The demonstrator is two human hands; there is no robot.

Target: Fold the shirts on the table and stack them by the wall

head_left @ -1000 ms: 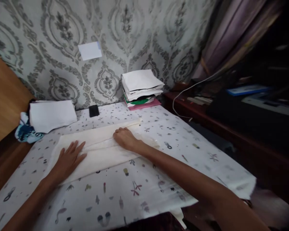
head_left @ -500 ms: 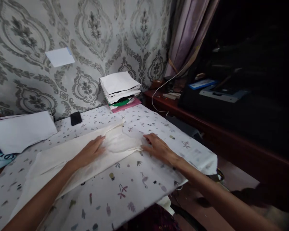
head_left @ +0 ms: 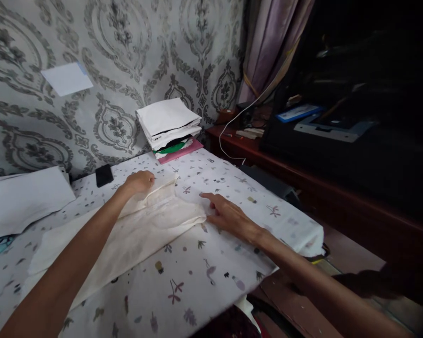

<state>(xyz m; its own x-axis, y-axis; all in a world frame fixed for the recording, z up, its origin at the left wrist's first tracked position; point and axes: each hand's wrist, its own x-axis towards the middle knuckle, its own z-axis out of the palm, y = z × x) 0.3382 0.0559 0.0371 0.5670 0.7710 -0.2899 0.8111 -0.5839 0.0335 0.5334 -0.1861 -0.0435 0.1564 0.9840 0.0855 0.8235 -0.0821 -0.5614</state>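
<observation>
A cream folded garment (head_left: 155,225) lies stretched across the patterned cloth on the table, creased on top and narrowing toward its right end. My left hand (head_left: 140,182) is closed at its far edge, with the fingers curled round the fabric there. Beside the right end of the garment, my right hand (head_left: 231,217) has its index finger stretched out and its fingers apart. The thumb side of that hand is close to the garment's end; whether it touches I cannot tell. My left forearm covers part of the garment.
A stack of folded clothes (head_left: 171,117) stands at the back by the wall. More folded white cloth (head_left: 24,199) lies at the left, near a black phone (head_left: 104,175). To the right are a dark red shelf (head_left: 296,173) and a white cable (head_left: 223,141).
My left hand has gone from lying flat on the garment to closing on its far edge, which is now raised. My right hand has stayed by the right end, index finger more extended.
</observation>
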